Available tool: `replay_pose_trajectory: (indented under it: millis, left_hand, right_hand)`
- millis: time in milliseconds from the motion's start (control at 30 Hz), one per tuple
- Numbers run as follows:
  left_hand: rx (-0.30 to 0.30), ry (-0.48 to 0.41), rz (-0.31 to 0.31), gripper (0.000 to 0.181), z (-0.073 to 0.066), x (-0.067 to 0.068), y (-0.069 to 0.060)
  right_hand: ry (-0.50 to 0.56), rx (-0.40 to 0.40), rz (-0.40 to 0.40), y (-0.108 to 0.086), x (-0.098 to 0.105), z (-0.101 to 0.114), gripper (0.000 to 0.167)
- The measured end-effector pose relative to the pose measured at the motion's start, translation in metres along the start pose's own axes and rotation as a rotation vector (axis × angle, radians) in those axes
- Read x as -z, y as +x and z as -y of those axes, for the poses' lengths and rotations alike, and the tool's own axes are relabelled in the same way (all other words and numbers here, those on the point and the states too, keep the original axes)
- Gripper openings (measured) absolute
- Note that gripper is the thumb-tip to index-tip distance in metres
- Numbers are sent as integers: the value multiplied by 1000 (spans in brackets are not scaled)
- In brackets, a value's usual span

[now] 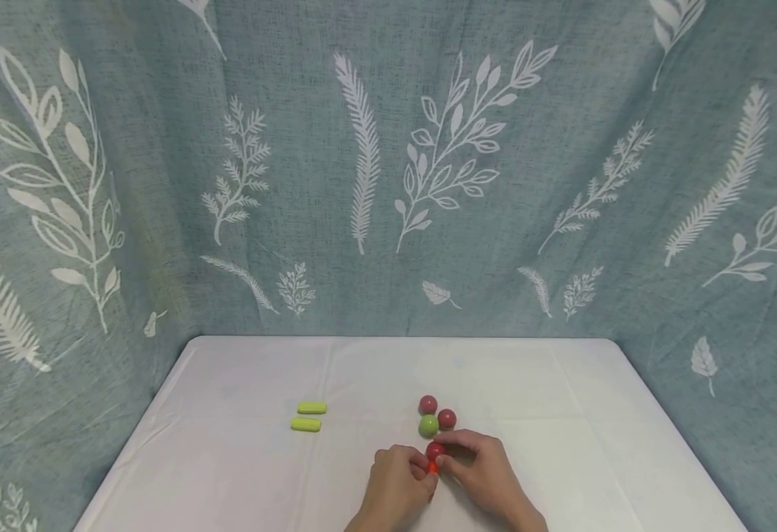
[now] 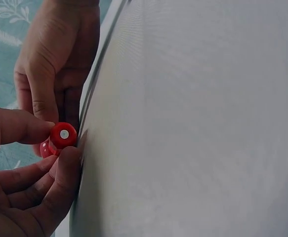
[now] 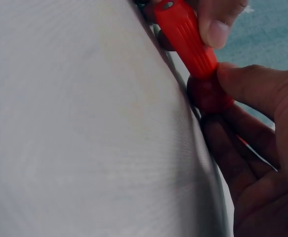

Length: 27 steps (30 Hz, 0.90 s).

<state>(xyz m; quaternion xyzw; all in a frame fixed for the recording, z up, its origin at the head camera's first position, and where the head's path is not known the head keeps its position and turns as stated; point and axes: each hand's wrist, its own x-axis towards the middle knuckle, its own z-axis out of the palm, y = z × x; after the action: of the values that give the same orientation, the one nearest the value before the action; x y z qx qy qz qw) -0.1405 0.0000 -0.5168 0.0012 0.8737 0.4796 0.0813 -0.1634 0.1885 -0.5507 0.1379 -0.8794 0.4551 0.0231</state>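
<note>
My left hand (image 1: 398,480) pinches a red ridged rod (image 3: 188,39) between thumb and fingers. The rod's near end (image 2: 63,134) shows a small pale round centre. At its other end sits a dark red ball (image 3: 208,95), which appears to touch the rod. My right hand (image 1: 484,473) holds this ball between thumb and fingers, low over the white table. Just beyond the hands lie a green ball (image 1: 428,425) and two more red balls, one to its right (image 1: 447,419) and one behind it (image 1: 428,404).
Two yellow-green rods (image 1: 312,408) (image 1: 306,425) lie nearly parallel on the left part of the white table (image 1: 242,473). A blue-green curtain (image 1: 309,185) with white leaf prints hangs behind the table and along both sides.
</note>
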Motion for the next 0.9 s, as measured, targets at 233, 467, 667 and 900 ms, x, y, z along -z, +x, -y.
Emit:
replay_pose_trajectory:
  millis: [233,467,667,900]
  left_hand:
    - [-39,-20,-14,12,1,-4,1]
    - [-79,-8,-28,14,3,-4,4]
    - [-136,17,-107,19,4,4,13]
    - [-202,35,-186,29,1,9,32]
  right_hand:
    - [7,-7,-10,0,4,-2,28]
    - [4,-46,5,0,15,-5,27]
    - [-7,-100,-23,2,25,-6,27]
    - [16,-151,-57,11,32,-13,27]
